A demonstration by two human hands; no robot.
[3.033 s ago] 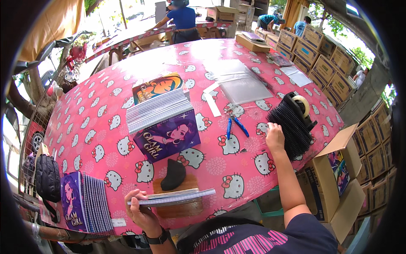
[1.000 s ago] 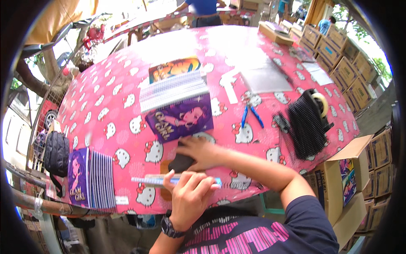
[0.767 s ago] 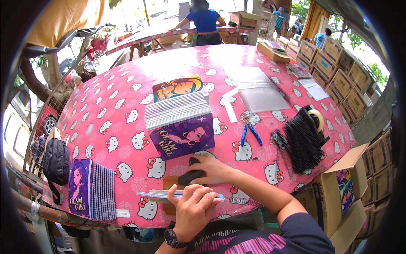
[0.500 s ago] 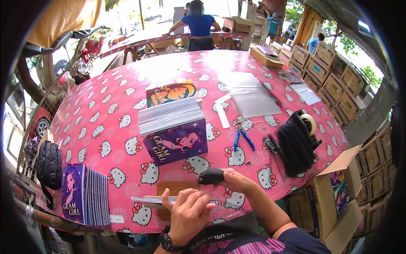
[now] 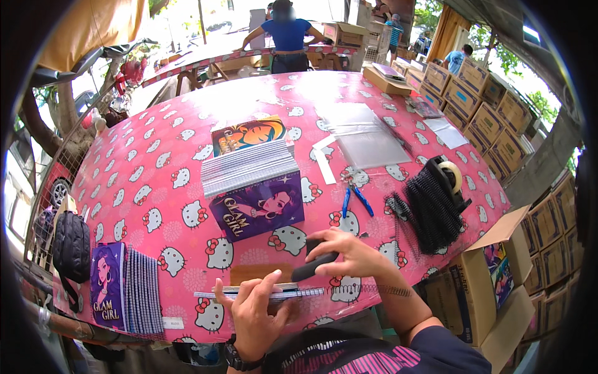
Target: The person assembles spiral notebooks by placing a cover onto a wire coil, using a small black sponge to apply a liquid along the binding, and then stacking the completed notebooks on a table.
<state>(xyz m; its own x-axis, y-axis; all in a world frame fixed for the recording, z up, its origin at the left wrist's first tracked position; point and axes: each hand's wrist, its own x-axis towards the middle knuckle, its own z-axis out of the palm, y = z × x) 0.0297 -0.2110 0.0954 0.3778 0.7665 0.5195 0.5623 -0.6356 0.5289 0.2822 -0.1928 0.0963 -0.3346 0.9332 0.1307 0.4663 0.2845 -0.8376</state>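
My left hand (image 5: 254, 315) is closed on a thin notebook (image 5: 208, 295), which lies edge-on at the table's near side with its punched edge up. From the notebook's right end a dark wire coil (image 5: 358, 289) stretches out below my right forearm. My right hand (image 5: 349, 252) grips a black, rounded tool (image 5: 313, 267) just above that end; its exact kind cannot be made out. Behind the notebook lies a brown wooden board (image 5: 249, 275), partly hidden by it.
A stack of purple-covered notebooks (image 5: 255, 209) stands ahead, and coil-bound ones (image 5: 143, 290) stand left. Blue-handled pliers (image 5: 357, 202), clear plastic sleeves (image 5: 367, 146) and a pile of black coils (image 5: 433, 215) lie right. An open carton (image 5: 461, 299) stands beside the table; people work beyond.
My right hand has turned and come down with the black tool, closer to the notebook's end. The coil now runs straighter to the right. My left hand has shifted slightly left.
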